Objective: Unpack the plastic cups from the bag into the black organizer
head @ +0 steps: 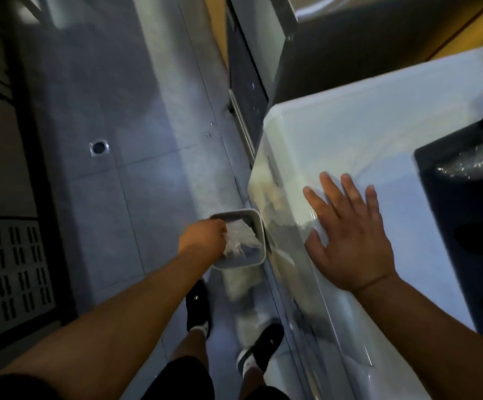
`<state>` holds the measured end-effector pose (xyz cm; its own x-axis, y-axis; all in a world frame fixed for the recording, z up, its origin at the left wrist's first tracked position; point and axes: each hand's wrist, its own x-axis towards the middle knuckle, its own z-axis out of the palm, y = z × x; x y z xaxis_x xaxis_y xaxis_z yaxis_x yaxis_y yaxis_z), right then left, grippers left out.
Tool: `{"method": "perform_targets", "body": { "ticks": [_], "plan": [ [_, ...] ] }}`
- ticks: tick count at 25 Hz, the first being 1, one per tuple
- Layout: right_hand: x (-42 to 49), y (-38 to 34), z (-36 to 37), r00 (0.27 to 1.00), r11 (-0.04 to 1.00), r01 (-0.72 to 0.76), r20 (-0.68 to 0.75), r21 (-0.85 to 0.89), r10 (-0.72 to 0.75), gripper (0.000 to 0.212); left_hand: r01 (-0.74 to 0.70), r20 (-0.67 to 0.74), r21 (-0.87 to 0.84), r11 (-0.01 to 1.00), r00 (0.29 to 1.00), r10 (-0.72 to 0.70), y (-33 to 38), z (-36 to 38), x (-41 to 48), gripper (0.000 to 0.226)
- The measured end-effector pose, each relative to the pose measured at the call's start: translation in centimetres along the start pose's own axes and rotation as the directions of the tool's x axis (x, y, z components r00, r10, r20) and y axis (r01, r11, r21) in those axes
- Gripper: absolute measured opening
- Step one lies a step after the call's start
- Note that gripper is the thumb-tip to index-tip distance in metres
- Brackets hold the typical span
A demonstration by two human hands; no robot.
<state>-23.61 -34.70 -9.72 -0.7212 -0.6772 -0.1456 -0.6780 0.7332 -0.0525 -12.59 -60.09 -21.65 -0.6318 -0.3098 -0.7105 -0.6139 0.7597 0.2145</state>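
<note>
1. Crumpled clear plastic bag [239, 241] gripped in left hand [202, 239], fingers closed on it over a small white bin [256, 226] on the floor beside the white counter [350, 134]
2. Right hand [347, 238] flat on that counter top, fingers spread wide, holding nothing
3. Black organizer [462, 226] at right edge of counter, shiny clear plastic [471, 164] inside; cups too blurred to make out
4. Grey tiled floor [136, 183] below, black shoes [198, 307] near the bin
</note>
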Motion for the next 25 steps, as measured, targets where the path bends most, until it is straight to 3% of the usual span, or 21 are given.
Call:
{"method": "perform_targets", "body": {
  "ticks": [3, 6, 12, 19, 22, 25],
  "plan": [
    [0.2, 0.1, 0.4, 1.000, 1.000, -0.002, 0.002, -0.001, 0.002, 0.070, 0.013, 0.116, 0.157, 0.988, 0.993, -0.031, 1.1, 4.3, 3.5, 0.028],
    [0.2, 0.2, 0.6, 1.000, 0.999, 0.003, -0.028, 0.035, -0.002, 0.070, 0.041, 0.200, 0.208, 0.977, 0.976, -0.083, 1.3, 8.1, 5.7, 0.027],
    [0.1, 0.5, 0.9, 0.997, 0.994, 0.029, -0.070, 0.106, -0.022, 0.070, 0.066, 0.340, 0.118, 0.991, 0.935, -0.103, 0.3, 13.5, 9.7, 0.038],
    [0.2, 0.9, 1.5, 0.992, 0.991, 0.075, -0.111, 0.110, -0.062, 0.067, 0.034, 0.504, -0.022, 0.999, 0.863, -0.018, -1.2, 18.1, 16.6, 0.062],
    [0.3, 1.0, 1.5, 0.993, 0.989, 0.081, -0.099, 0.121, -0.069, 0.068, -0.017, 0.532, 0.000, 1.000, 0.847, 0.014, -0.7, 19.3, 17.7, 0.059],
    [0.1, 0.8, 1.4, 0.994, 0.991, 0.061, -0.093, 0.119, -0.050, 0.071, 0.038, 0.528, -0.020, 0.999, 0.849, -0.022, 0.4, 19.6, 16.9, 0.049]
  ]
}}
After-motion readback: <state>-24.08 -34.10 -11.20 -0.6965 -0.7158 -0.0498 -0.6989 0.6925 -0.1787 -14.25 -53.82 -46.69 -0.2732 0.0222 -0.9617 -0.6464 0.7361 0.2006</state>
